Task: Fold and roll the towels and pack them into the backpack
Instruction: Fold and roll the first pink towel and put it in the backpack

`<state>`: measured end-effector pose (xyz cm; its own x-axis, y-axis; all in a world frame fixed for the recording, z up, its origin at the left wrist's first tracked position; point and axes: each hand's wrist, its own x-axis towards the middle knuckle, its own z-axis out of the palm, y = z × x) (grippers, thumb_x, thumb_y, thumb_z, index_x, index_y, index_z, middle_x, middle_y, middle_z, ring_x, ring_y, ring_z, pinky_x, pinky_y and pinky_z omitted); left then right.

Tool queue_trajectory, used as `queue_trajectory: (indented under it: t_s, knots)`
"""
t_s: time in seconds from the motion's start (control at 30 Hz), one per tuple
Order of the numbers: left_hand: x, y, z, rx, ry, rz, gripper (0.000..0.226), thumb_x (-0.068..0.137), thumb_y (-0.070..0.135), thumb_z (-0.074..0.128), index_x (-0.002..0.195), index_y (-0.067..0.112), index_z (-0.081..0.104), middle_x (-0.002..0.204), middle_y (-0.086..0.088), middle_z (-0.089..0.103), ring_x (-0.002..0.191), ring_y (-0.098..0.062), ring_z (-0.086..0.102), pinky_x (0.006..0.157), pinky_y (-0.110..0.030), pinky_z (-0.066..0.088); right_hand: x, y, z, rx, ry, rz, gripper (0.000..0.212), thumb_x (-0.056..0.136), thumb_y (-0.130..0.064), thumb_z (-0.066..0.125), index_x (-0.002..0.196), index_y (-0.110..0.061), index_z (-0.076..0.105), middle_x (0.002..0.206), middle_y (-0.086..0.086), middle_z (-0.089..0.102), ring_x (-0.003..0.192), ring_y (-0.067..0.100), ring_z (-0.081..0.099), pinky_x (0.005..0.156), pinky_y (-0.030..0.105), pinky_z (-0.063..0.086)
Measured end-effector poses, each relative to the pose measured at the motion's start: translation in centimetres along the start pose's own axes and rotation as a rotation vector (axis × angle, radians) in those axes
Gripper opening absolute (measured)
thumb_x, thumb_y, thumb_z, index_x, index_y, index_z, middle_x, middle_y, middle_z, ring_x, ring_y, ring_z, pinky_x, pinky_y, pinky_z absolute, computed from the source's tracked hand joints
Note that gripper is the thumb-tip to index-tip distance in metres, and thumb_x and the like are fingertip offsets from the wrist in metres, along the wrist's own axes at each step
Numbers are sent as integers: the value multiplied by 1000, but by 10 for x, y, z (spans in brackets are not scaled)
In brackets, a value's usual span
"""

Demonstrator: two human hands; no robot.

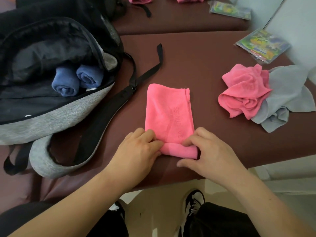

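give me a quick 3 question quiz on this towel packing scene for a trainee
1. True or false: two rolled blue towels already sit inside the backpack.
2. The left hand and right hand hold a roll at which part of the folded pink towel? A) its near end B) its far end C) its middle
3. What colour is the loose towel under the crumpled pink towel?

Key: 1 true; 2 A; 3 grey
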<state>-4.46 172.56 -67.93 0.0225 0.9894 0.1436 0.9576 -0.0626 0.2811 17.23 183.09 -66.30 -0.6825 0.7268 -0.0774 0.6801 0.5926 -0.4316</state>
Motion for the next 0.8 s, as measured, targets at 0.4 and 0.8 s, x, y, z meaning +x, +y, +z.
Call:
queue_trajectory:
  t_s: [0.4, 0.8]
  knots:
    - [-6, -12, -21, -480, -21, -352, 20, 79, 46, 82, 80, 33, 67, 79, 12, 66, 72, -5, 62, 67, -30, 54, 5, 1, 5, 357, 37, 252, 12, 89, -38, 76, 86, -35, 65, 70, -11, 64, 62, 5, 57, 61, 28, 50]
    - [-2, -12, -12, -380, 9, -277, 15, 87, 47, 69, 93, 33, 73, 84, 17, 65, 80, -3, 60, 74, -33, 53, 8, 1, 3, 208, 94, 141, 32, 78, -66, 71, 76, -34, 67, 86, -15, 58, 74, 3, 57, 63, 29, 49]
